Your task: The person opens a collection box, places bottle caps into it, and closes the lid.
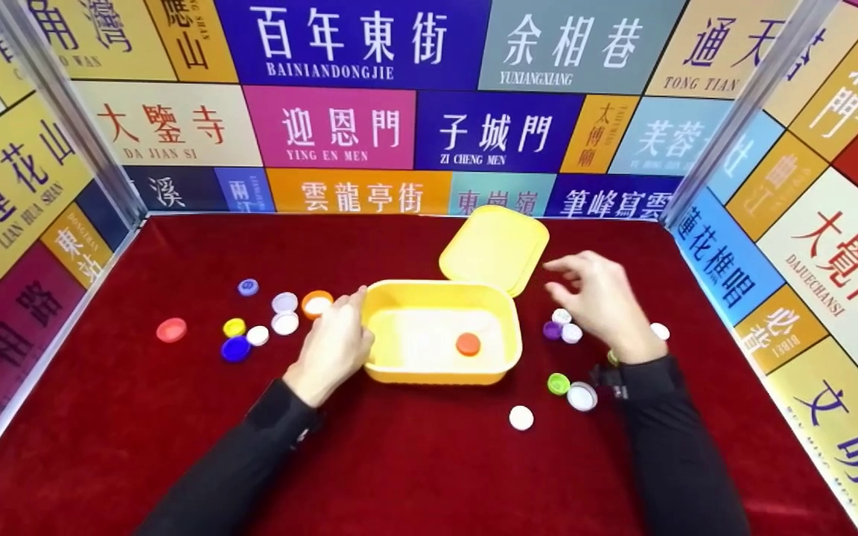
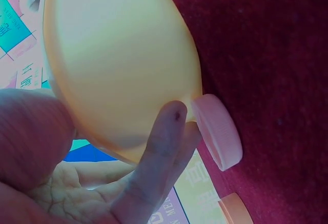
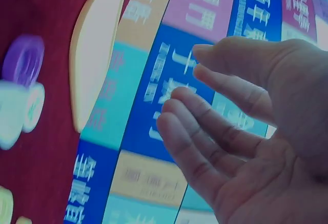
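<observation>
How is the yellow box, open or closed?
The yellow box is open: the yellow lid is off, behind it, and an orange cap shows inside.

The head view is bright, glare whitening the box (image 1: 407, 339) inside; the right hand (image 1: 599, 304) is slightly blurred toward three o'clock. Both wrist views are dimmer, hazy; in the right, caps (image 3: 9, 115) smear at nine o'clock.

Two long black sleeves (image 1: 671, 439)
</observation>
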`<state>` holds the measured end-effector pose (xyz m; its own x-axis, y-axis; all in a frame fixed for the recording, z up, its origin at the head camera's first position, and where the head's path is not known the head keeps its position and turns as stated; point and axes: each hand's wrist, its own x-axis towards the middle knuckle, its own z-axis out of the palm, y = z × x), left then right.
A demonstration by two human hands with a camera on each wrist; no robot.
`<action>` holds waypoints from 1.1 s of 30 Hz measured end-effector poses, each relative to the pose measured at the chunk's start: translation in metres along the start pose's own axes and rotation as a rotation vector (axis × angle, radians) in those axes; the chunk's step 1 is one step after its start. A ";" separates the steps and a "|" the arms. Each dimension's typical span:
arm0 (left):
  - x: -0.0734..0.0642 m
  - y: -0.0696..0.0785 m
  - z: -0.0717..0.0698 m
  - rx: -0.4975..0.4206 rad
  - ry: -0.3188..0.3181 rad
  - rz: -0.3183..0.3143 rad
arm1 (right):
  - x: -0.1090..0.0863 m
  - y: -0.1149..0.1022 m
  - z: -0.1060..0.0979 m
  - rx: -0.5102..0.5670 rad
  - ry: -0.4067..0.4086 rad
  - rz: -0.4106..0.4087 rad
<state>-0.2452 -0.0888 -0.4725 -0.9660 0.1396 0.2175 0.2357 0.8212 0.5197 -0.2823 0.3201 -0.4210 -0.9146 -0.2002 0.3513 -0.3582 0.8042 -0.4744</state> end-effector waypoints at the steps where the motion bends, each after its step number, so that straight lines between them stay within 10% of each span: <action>1: 0.000 0.000 0.000 0.001 -0.001 -0.002 | -0.001 0.006 -0.004 -0.012 -0.005 0.025; 17: -0.002 0.000 0.000 0.000 0.024 0.012 | -0.023 0.101 -0.034 -0.135 -0.054 0.315; 33: -0.001 0.001 0.001 0.000 0.027 0.010 | -0.041 0.137 -0.041 -0.165 -0.199 0.496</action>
<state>-0.2443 -0.0881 -0.4729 -0.9603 0.1332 0.2450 0.2457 0.8195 0.5177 -0.2867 0.4615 -0.4674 -0.9896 0.1355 -0.0479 0.1433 0.9029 -0.4054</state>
